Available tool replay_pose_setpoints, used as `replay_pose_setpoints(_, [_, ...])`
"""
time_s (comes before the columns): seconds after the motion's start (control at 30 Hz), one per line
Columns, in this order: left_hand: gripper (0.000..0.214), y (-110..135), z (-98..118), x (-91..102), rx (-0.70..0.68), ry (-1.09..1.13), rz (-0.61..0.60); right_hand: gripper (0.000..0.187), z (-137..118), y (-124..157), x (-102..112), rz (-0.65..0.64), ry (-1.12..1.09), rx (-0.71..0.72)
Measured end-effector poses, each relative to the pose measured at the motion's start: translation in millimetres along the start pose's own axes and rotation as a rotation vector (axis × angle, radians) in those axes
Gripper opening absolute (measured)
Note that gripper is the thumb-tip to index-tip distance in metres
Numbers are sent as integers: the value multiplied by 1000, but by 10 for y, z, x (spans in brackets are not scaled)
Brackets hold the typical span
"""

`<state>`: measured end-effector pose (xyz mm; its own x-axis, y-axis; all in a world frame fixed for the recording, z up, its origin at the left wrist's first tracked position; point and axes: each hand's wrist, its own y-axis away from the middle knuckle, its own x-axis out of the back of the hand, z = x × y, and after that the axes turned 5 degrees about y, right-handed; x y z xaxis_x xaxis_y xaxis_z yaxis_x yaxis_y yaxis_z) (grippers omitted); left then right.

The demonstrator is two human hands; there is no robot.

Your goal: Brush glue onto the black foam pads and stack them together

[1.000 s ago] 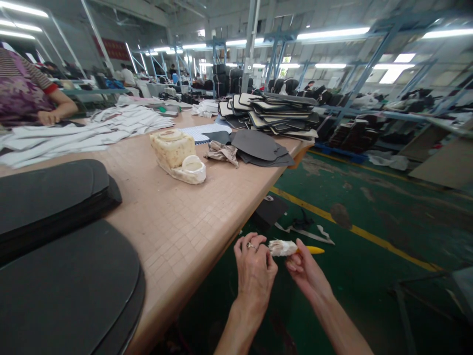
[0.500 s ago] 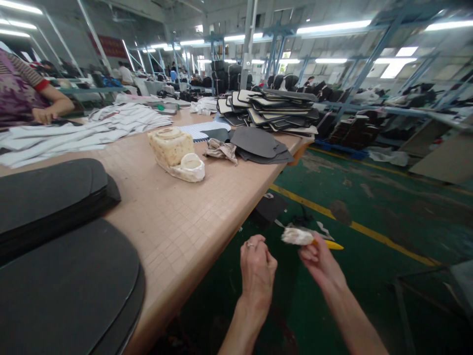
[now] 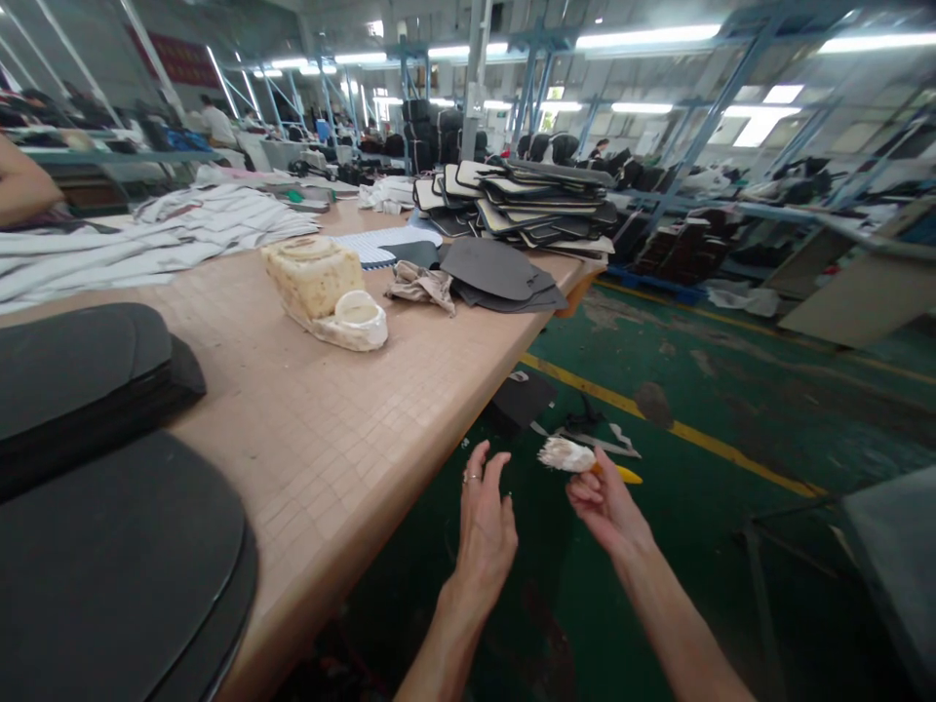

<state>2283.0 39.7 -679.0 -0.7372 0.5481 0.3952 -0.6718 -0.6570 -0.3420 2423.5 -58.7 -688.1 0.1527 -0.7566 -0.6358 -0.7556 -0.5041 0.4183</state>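
My right hand (image 3: 601, 497) grips a brush (image 3: 566, 454) by its yellow handle, over the floor beside the table. The bristle end is caked in white and points left. My left hand (image 3: 487, 512), with a ring on one finger, is raised close to the table edge, its fingers apart and nothing in them. On the table (image 3: 322, 409) stands a crusted, cream-coloured cut-open container (image 3: 314, 278) with a white round ring (image 3: 360, 310) at its front. A crumpled beige rag (image 3: 422, 287) lies just right of it.
Stacks of dark grey rounded sheets (image 3: 124, 575) cover the near left of the table. More grey sheets (image 3: 493, 271) and a pile of edged panels (image 3: 519, 205) lie at the far end. White strips (image 3: 219, 219) spread at the back left, near another person's arm (image 3: 25, 185). Scraps (image 3: 585, 424) litter the green floor.
My left hand has opened from a closed, curled shape. The brush in my right hand has shifted slightly left in view. The whole scene has also moved left, and less of the other person shows.
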Motion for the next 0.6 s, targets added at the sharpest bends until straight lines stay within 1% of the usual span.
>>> replay_pose_setpoints(0.03, [47, -13, -8, 16, -3, 6, 26, 35, 28, 12, -7, -9, -4, -14])
replay_pose_setpoints(0.07, [40, -28, -9, 30, 3, 11, 44, 34, 54, 26, -15, -19, -9, -29])
replay_pose_setpoints(0.13, [15, -56, 14, 55, 25, 32, 44, 33, 104, 63, -37, -35, -18, -55])
replay_pose_setpoints(0.2, [23, -71, 60, 76, 35, 54, 42, 31, 154, 106, -71, -49, -31, -72])
replay_pose_setpoints(0.27, [14, -71, 115, 95, 27, 54, 78, 31, 198, 147, -107, -66, -46, -85])
replay_pose_setpoints(0.3, [14, -68, 143, 104, 10, 43, 106, 32, 218, 163, -122, -72, -49, -88])
replay_pose_setpoints(0.37, [23, -64, 194, 120, -43, 12, 140, 33, 252, 185, -143, -79, -39, -91])
replay_pose_setpoints(0.43, [22, -69, 236, 134, -84, -20, 144, 34, 278, 194, -153, -86, -12, -90])
replay_pose_setpoints(0.6, [18, -93, 273, 156, -89, -64, 135, 36, 306, 201, -162, -97, 10, -93])
